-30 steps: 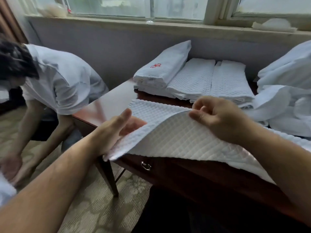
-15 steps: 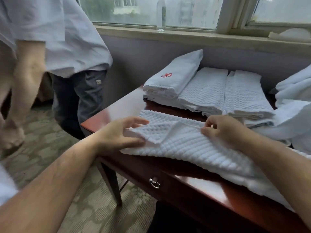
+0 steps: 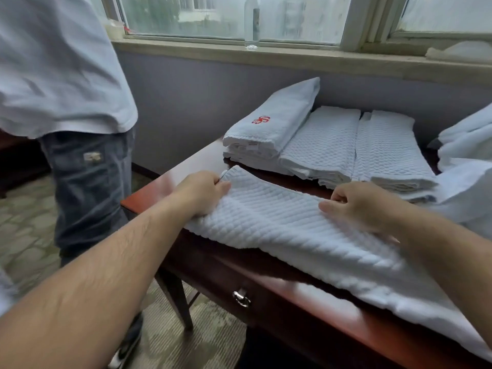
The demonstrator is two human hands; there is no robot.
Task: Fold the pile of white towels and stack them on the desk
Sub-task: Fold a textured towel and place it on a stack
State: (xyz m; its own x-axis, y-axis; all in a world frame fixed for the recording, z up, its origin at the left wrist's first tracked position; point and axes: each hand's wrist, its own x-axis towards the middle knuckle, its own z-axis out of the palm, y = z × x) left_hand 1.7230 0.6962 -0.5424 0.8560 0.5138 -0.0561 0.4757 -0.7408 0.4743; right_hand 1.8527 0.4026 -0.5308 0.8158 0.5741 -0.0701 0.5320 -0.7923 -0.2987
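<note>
A white waffle-weave towel (image 3: 287,230) lies folded lengthwise along the front of the dark red desk (image 3: 170,179). My left hand (image 3: 203,191) grips its far left end near the desk's corner. My right hand (image 3: 359,206) presses and pinches the towel's far edge further right. Behind the towel stand stacks of folded white towels (image 3: 324,147), the leftmost stack topped by a towel with a red emblem (image 3: 274,121). A loose pile of white towels (image 3: 468,166) lies at the right.
Another person in a white shirt and jeans (image 3: 80,145) stands close to the desk's left corner. A clear bottle (image 3: 251,22) stands on the window sill. The desk has a drawer with a metal handle (image 3: 241,299). Patterned carpet (image 3: 26,230) covers the floor.
The towel's lifted half has been laid down over itself and now lies flat. My left hand slid to the towel's left end. The other person straightened up and stands nearer.
</note>
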